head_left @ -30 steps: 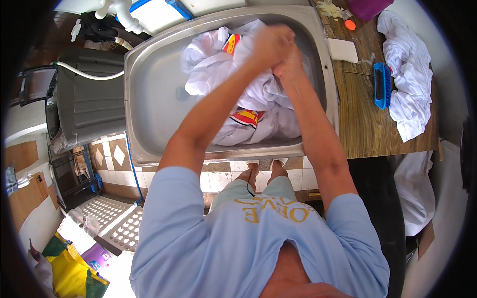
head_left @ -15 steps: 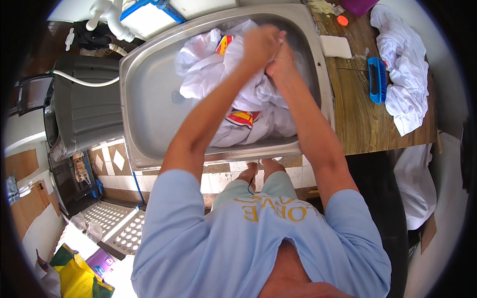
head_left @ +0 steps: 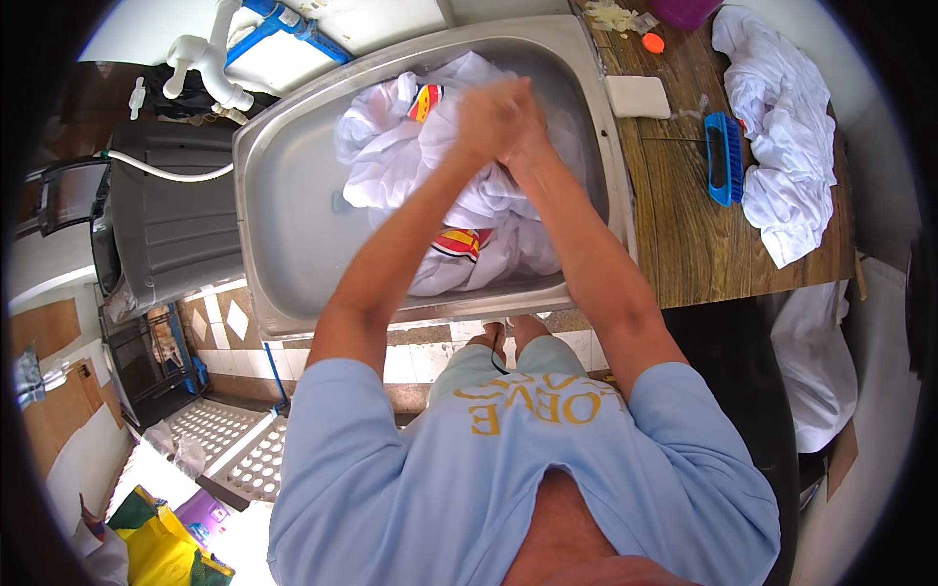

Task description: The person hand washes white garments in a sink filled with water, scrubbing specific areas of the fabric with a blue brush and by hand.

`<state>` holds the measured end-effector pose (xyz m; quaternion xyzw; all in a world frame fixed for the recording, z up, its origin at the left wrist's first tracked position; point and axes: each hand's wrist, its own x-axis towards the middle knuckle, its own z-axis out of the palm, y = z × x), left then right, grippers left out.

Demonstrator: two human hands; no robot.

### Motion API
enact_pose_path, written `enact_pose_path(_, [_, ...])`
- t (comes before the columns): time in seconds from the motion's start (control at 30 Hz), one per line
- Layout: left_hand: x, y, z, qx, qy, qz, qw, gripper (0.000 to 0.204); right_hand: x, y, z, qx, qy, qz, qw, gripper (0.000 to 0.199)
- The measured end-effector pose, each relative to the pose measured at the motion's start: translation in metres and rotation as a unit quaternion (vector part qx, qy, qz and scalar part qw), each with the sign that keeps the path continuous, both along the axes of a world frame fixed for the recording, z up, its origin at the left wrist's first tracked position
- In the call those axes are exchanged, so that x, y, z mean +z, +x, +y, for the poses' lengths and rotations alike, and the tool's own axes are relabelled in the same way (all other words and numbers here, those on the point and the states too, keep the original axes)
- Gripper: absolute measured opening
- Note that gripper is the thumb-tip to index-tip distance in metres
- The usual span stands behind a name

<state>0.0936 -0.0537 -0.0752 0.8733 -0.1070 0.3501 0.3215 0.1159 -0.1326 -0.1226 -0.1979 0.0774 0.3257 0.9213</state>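
Observation:
A steel sink [head_left: 293,186] holds a heap of wet white garments [head_left: 396,161] with red, yellow and black patches. Over the far right part of the heap my two hands are pressed together. My left hand [head_left: 483,115], smeared by motion, is closed and lies against the right one. My right hand [head_left: 526,135] is closed too, its fingers partly hidden behind the left. White cloth bunches at and under both hands; the bit between the palms is mostly covered.
Right of the sink, a wooden counter [head_left: 684,254] bears a white soap bar [head_left: 638,97], a blue brush [head_left: 724,159], an orange cap [head_left: 654,43] and another white garment [head_left: 789,137]. A white faucet [head_left: 210,59] stands at the far left, above a dark grey plastic lid [head_left: 176,215].
My hands have shifted against each other, the left sliding nearer and over the right. The whole view has moved slightly; the garment heap keeps nearly the same shape.

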Motion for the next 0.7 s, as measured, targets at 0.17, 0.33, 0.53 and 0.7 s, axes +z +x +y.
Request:
enact_pose_path(0.17, [0.0,0.006,0.019,0.051,-0.028,0.046,0.997,0.006,0.025,-0.006,0.017,-0.038,-0.167,0.066,0.983,0.037])
enact_pose_path(0.33, [-0.006,-0.01,0.02,0.022,-0.072,0.096,0.993,0.009,0.003,-0.006,0.008,0.021,-0.046,0.047,0.998,0.041])
enact_pose_path(0.53, [0.002,-0.001,0.06,0.085,-0.336,0.123,0.93,0.041,0.049,-0.006,0.021,-0.019,-0.154,0.112,0.982,0.056])
enact_pose_path(0.7, [0.016,-0.01,0.056,0.067,-0.445,0.16,0.879,0.041,0.056,-0.008,0.023,-0.032,-0.183,0.166,0.968,0.041])
